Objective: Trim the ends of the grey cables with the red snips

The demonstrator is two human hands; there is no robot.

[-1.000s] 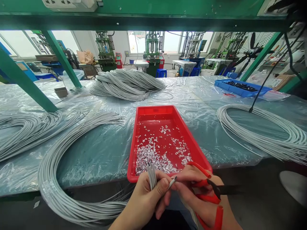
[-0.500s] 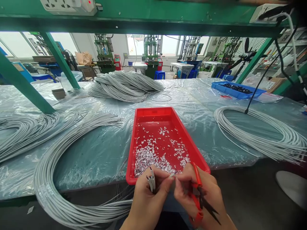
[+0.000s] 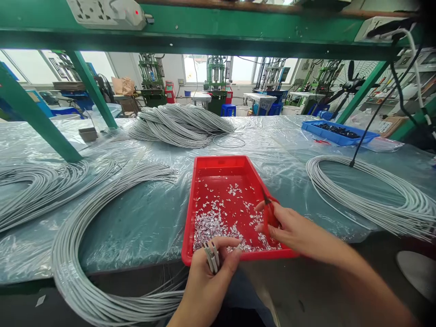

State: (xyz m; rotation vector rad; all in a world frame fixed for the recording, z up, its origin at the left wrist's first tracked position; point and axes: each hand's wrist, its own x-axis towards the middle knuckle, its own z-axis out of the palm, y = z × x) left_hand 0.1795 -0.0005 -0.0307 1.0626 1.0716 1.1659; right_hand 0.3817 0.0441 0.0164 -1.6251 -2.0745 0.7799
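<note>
My left hand is closed around several grey cables near the front edge of the red tray. One cable tip shows between its thumb and index finger. Over the tray's right side, my right hand holds red-handled scissors, their dark blades pointing up and away. Silvery foil scraps lie across the tray floor, thickest at the near left. To the left, a curved bundle of grey cables runs over the table edge towards my left hand.
A big pile of cable coils lies behind the tray. Another coil rests at the right, beneath a hanging black cord. A blue tray of black parts stands farther back. Green frame posts rise from the plastic-covered table.
My right hand has moved away from the cable tip, forward and right over the tray. The scissors have swung from pointing down towards me to pointing up. My left hand keeps its cables.
</note>
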